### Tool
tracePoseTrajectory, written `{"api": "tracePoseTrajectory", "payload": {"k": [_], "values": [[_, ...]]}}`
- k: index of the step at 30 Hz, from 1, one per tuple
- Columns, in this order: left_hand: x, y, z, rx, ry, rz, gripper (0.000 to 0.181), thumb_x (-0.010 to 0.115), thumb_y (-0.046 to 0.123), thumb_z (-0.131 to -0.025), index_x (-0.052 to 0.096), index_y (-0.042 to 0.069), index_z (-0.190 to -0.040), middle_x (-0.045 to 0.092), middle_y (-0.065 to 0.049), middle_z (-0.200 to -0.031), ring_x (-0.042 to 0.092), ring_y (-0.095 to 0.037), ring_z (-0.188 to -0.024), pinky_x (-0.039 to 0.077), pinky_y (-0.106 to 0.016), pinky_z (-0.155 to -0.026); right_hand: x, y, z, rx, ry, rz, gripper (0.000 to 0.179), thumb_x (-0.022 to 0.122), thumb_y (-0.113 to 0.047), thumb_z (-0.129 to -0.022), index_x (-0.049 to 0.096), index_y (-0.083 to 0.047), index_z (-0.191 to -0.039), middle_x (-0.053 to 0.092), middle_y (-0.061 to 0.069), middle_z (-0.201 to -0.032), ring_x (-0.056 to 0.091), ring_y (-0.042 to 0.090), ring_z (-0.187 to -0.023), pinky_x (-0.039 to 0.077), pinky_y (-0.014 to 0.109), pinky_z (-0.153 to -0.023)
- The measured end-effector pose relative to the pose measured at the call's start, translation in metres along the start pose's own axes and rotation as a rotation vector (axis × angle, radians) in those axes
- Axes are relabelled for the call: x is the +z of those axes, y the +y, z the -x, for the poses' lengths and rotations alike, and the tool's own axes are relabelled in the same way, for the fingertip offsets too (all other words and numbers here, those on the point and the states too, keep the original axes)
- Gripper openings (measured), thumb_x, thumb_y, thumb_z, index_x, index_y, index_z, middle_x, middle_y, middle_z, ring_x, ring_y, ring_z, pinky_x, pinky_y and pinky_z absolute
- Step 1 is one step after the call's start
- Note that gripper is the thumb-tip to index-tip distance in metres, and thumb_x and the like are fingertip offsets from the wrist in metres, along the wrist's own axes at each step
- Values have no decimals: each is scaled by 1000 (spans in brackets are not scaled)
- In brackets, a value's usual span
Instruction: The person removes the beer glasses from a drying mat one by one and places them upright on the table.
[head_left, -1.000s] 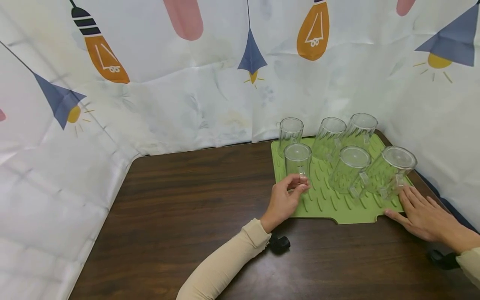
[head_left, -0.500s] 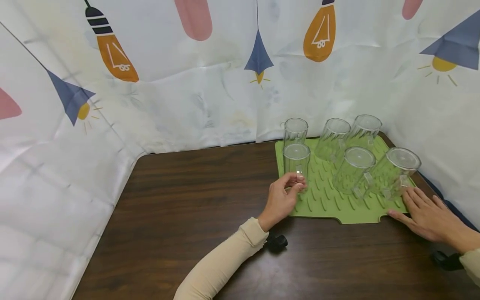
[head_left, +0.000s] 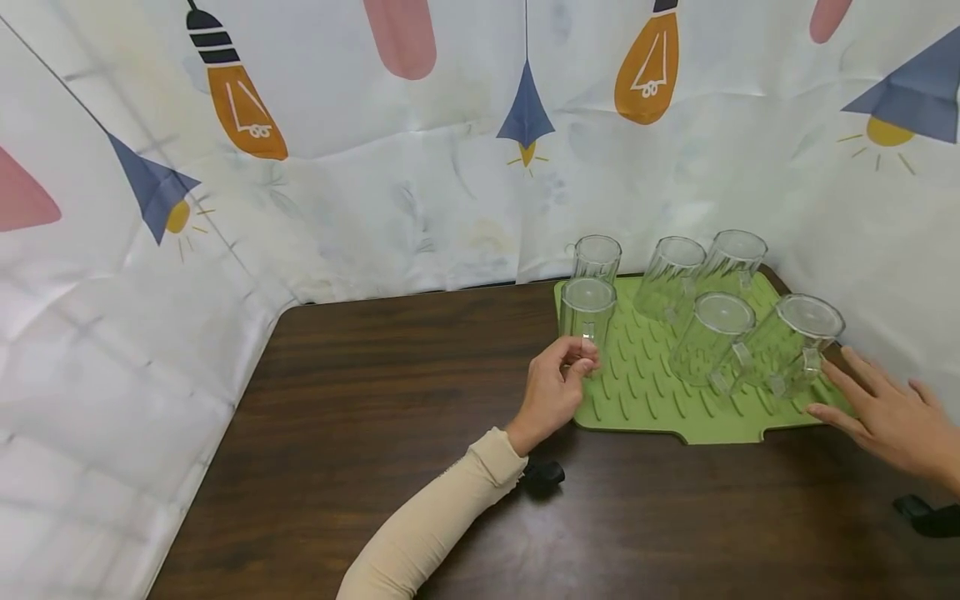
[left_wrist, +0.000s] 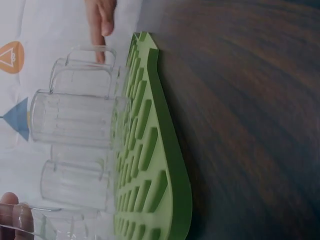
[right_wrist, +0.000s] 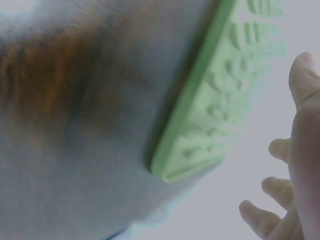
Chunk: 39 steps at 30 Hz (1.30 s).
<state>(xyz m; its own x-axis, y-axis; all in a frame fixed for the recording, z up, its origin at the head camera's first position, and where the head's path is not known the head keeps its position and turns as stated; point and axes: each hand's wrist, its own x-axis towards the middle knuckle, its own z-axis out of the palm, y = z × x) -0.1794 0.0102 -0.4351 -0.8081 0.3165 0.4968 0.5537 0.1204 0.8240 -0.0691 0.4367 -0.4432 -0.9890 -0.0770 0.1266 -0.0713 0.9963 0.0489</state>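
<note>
My left hand (head_left: pixel 553 385) pinches the handle of a clear glass mug (head_left: pixel 588 307) at the front left of a green ribbed drying mat (head_left: pixel 720 432). In the left wrist view, fingertips (left_wrist: pixel 22 220) show at that mug's handle. Whether its lower end touches the mat is hidden. My right hand (head_left: pixel 896 417) hovers with spread, straight fingers by the mat's right corner, holding nothing. It is nearest to the front right glass mug (head_left: pixel 798 342). In the right wrist view, the right hand (right_wrist: pixel 305 165) is apart from the mat.
Behind the held mug stands another glass mug (head_left: pixel 597 257). More mugs fill the right side: a front middle mug (head_left: pixel 708 342) and two back mugs (head_left: pixel 667 279). A dark wooden table (head_left: pixel 390 400) extends left of the mat. A patterned curtain (head_left: pixel 360 200) hangs along the back and sides.
My left hand has shifted the mug slightly left and away from me, relative to the mat. My right hand has come off the mat's right corner and moved right.
</note>
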Motion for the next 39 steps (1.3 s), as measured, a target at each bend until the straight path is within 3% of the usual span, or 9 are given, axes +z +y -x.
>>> {"api": "tracePoseTrajectory", "payload": {"k": [5, 12, 17, 21, 28, 32, 35, 37, 39], "values": [[-8, 3, 0, 63, 0, -89, 8, 64, 1, -100, 67, 2, -107, 74, -14, -101, 76, -24, -89, 58, -15, -73, -16, -3, -10, 16, 141, 23, 77, 49, -54, -106, 23, -8, -163, 28, 37, -162, 52, 65, -115, 42, 75, -89], [-19, 7, -1, 106, 15, -199, 10, 62, 0, -100, 67, 3, -108, 72, -12, -100, 75, -21, -88, 59, -15, -77, -36, 0, -26, -31, 413, -85, 68, 27, -49, -113, 38, 4, -153, 39, 41, -153, 51, 70, -103, 43, 78, -87], [-26, 9, -1, 155, 21, -271, 9, 62, 0, -100, 67, 3, -107, 71, -11, -98, 73, -20, -88, 59, -17, -79, -50, -4, -40, -34, 608, -229, 71, 28, -51, -111, 45, 7, -149, 44, 43, -147, 48, 66, -122, 38, 74, -109], [-33, 10, -1, 183, 19, -325, 9, 61, -1, -100, 65, 3, -107, 68, -11, -100, 71, -20, -89, 60, -20, -82, -67, -13, -50, -32, 696, -289, 75, 33, -57, -109, 48, 6, -148, 48, 41, -144, 44, 59, -136, 31, 64, -123], [-43, 11, -1, 222, 27, -407, 11, 58, -4, -100, 64, 3, -106, 65, -11, -99, 70, -20, -92, 61, -24, -84, -91, -39, -68, -5, 689, -395, 72, 31, -55, -109, 46, 3, -150, 47, 44, -136, 43, 62, -120, 37, 65, -107], [-48, 13, 0, 246, 23, -450, 12, 56, -4, -101, 63, 4, -106, 64, -10, -99, 69, -19, -92, 61, -25, -83, -98, -54, -74, 34, 644, -481, 66, 31, -50, -111, 41, -1, -154, 42, 44, -140, 41, 63, -120, 33, 28, -101], [-52, 17, 0, 263, 17, -490, 14, 54, -4, -102, 63, 5, -107, 64, -9, -99, 69, -18, -92, 61, -25, -82, -105, -64, -78, 43, 612, -507, 63, 30, -47, -112, 37, -3, -157, 39, 43, -144, 41, 64, -120, 37, 32, -106], [-55, 19, -1, 274, 20, -516, 16, 53, -5, -101, 64, 5, -106, 63, -8, -97, 69, -18, -91, 61, -25, -81, -110, -71, -82, 43, 584, -526, 61, 29, -45, -113, 35, -3, -158, 38, 43, -145, 40, 64, -120, 40, 53, -102], [-58, 21, -2, 283, 29, -539, 17, 53, -6, -100, 64, 6, -106, 63, -8, -96, 69, -18, -90, 60, -25, -81, -114, -79, -86, 30, 555, -539, 59, 29, -41, -114, 34, -3, -159, 37, 42, -145, 40, 63, -118, 31, 70, -89]]}}
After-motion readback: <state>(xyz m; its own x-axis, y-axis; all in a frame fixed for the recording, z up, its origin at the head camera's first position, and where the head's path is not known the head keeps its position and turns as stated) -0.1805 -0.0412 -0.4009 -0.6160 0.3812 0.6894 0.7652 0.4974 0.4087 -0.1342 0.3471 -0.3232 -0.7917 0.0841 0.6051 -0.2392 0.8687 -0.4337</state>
